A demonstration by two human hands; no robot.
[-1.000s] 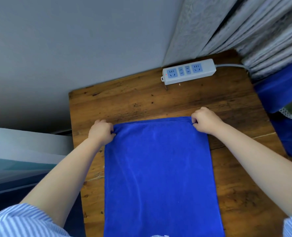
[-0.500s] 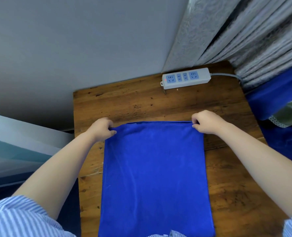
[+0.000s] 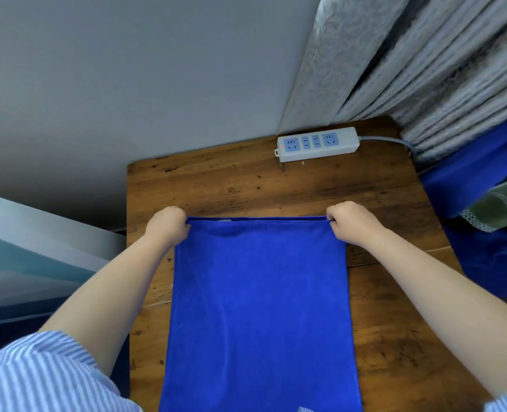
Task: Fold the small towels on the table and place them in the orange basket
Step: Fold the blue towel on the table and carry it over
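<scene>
1. Wooden table (image 3: 276, 185) against a grey wall, curtain at the right; white power strip (image 3: 317, 147) near the far edge.
2. Blue towel (image 3: 261, 307) lies flat mid-table, running toward the person. Looks soft, light, limp, so hold it by the corners or it will sag.
3. Left hand (image 3: 167, 226) pinches the far-left corner, right hand (image 3: 350, 221) the far-right corner; towel spans between them.
4. Orange basket not in view; more blue cloth (image 3: 478, 179) at right.

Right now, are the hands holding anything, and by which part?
Yes. Both grip the blue towel by its far corners: the left hand pinches the far-left corner, the right hand the far-right corner.
</scene>
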